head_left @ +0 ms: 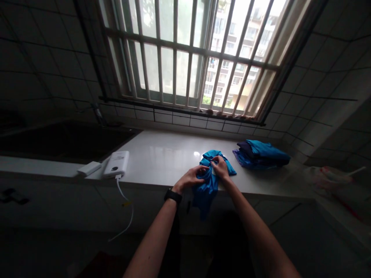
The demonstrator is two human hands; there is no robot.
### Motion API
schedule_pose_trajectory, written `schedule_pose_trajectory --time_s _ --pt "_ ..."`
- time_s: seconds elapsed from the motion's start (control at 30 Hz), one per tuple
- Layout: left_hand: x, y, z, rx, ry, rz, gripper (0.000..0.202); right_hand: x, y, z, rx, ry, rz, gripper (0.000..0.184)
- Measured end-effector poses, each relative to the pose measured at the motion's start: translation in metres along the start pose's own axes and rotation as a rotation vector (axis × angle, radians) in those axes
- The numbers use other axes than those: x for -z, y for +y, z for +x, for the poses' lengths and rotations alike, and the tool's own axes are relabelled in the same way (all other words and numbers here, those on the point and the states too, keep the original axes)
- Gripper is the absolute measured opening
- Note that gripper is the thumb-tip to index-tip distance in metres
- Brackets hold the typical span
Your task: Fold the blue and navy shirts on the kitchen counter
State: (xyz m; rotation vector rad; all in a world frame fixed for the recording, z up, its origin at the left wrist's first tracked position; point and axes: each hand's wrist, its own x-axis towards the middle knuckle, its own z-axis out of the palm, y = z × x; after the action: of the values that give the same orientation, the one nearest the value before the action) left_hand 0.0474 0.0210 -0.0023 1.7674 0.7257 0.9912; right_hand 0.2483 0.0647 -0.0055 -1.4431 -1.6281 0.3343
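both hands on one blue cloth at the near edge of the white surface, right in front of the person. left hand is curled over the bunched middle of it, fingers closed on the fabric, pinning it down. right hand pinches a fold at the top between thumb and fingertips, narrow grip. the two hands sit nearly touching, so the fabric between them is gathered, not stretched. lower part of the cloth hangs off the front edge of the surface, probably because only the upper part needs support. black watch on the left wrist. folded stack of blue and darker cloth lies to the right on the same surface, near but clear of the hands, edges roughly squared. looks parked out of the working zone. to the left, well apart, a white power bank with a cable dropping over the edge, and a small white block just beside it. dark sink further left. barred window behind is the only light, so hand detail is dim. pale plastic bag far right, contents unclear.
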Motion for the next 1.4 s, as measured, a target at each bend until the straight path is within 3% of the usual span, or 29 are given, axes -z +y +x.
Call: schedule_pose_trajectory --time_s 0.07,0.13,0.2,0.27,0.37,0.47,0.57,0.7,0.9,1.0,1.13,1.23,1.33,1.4 --pt "0.002 -0.005 0.002 0.071 0.124 -0.035 0.036 0.005 0.0 0.001 -0.061 0.054 0.069 0.012" --pt "0.004 -0.012 0.005 0.172 0.404 -0.087 0.028 0.011 0.0 0.002 -0.165 0.174 0.109 0.019" --pt "0.007 -0.02 0.008 0.235 0.659 -0.133 0.029 0.016 0.0 0.001 -0.284 0.331 0.082 0.029" --pt "0.01 -0.026 0.011 0.209 0.76 -0.16 0.035 0.018 -0.001 -0.001 -0.337 0.428 0.024 0.039" --pt "0.012 -0.029 0.011 0.066 0.729 -0.107 0.053 0.017 -0.002 -0.005 -0.246 0.431 -0.018 0.047" --pt "0.012 -0.027 0.008 -0.035 0.594 0.005 0.068 0.014 -0.005 -0.009 -0.075 0.393 -0.058 0.045" --pt "0.012 -0.022 0.005 -0.036 0.5 0.101 0.047 0.013 -0.01 -0.015 0.097 0.336 -0.105 0.041" --pt "0.009 -0.015 0.005 0.065 0.583 0.184 0.034 0.012 -0.016 -0.02 0.252 0.19 -0.156 0.032" --pt "0.006 -0.011 0.005 0.103 0.491 0.01 0.044 0.005 -0.019 -0.019 0.163 -0.005 -0.319 0.041" --pt "0.005 -0.009 0.004 0.064 0.469 0.071 0.043 0.002 -0.018 -0.018 0.111 -0.086 -0.389 0.039" --pt "0.004 -0.007 0.003 0.02 0.475 0.254 0.038 0.002 -0.019 -0.018 0.097 -0.1 -0.464 0.036" --pt "0.0 -0.006 0.003 0.087 0.401 0.333 0.041 0.003 -0.02 -0.018 0.093 -0.097 -0.492 0.032" --pt "-0.002 -0.004 0.003 0.17 0.307 0.306 0.048 0.003 -0.021 -0.018 0.088 -0.093 -0.497 0.028" --pt "-0.001 -0.003 0.003 0.164 0.329 0.213 0.052 0.002 -0.021 -0.018 0.084 -0.086 -0.499 0.027"
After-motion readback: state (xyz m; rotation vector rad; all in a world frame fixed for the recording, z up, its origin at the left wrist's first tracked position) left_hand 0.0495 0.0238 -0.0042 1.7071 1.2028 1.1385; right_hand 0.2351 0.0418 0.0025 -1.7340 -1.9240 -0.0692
